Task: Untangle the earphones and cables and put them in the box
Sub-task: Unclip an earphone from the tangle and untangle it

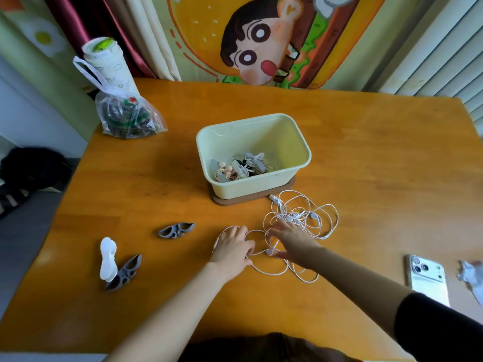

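1. Readable text: the plastic bag [128, 114] at the far left of the counter [366, 158] has a red and green print, too blurred to read. The tall paper cup [104, 61] behind it has small print, also unreadable.
2. The pale yellow box [287, 176] sits mid-counter on a brown lid [288, 188]. Inside, at the near-left end, are several earphones already wound on grey winders [241, 167].
3. The bag holds dark items; I can't tell what they are.
4. The tangled white earphones [303, 218] lie on the counter just in front of the box's near right corner. Their loops run back under both hands.
5. The left hand [232, 246] has its fingers curled over a cord loop and grips it.
6. The right hand [290, 239] is released, fingers spread flat on the tangle, thumb beside an earbud [269, 252].
7. Spare winders sit left of the hands: one grey winder [176, 229], then a white winder [107, 258] touching a dark grey winder [125, 273].
8. A phone [427, 278] lies face down at the right, with a crumpled wrapper [471, 276] beyond it.
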### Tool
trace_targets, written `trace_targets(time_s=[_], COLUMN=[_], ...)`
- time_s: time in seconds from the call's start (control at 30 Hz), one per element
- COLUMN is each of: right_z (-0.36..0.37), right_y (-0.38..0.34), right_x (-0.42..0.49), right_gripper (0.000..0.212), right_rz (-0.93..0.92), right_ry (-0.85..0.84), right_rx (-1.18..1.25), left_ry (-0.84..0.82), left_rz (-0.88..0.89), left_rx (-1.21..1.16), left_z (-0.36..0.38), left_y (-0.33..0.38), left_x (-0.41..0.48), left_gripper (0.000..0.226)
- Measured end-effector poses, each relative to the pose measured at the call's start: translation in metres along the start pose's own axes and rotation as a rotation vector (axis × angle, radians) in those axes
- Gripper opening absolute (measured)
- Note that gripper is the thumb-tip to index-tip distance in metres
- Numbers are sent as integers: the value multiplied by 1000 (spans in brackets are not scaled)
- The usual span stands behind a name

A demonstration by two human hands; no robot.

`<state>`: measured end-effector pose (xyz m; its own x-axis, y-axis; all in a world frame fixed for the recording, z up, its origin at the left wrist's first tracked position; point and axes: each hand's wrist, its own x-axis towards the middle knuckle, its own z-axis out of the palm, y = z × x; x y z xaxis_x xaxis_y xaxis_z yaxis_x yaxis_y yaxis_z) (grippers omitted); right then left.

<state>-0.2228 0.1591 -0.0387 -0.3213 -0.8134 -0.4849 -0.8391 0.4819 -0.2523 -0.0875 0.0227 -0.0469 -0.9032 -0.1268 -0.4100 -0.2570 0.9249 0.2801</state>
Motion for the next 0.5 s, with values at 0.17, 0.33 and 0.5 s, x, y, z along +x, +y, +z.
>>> trace_targets(time_s=[0.17, 0.33, 0.5], right_z=[-3, -11, -26], right_y=[9, 37, 11], right_x=[-2, -16, -26], right_gripper=[22, 23, 69], right_rz=[106, 320, 133], right_ry=[75, 16, -6], right_rx=[6, -32, 63], left_ry=[38, 26, 114], left_rz=[-17, -158, -120], left_rx=[-98, -365, -525], left_z=[-1, -10, -30], left_y=[0, -12, 6], left_x=[-4, -6, 0], left_gripper=[17, 22, 22])
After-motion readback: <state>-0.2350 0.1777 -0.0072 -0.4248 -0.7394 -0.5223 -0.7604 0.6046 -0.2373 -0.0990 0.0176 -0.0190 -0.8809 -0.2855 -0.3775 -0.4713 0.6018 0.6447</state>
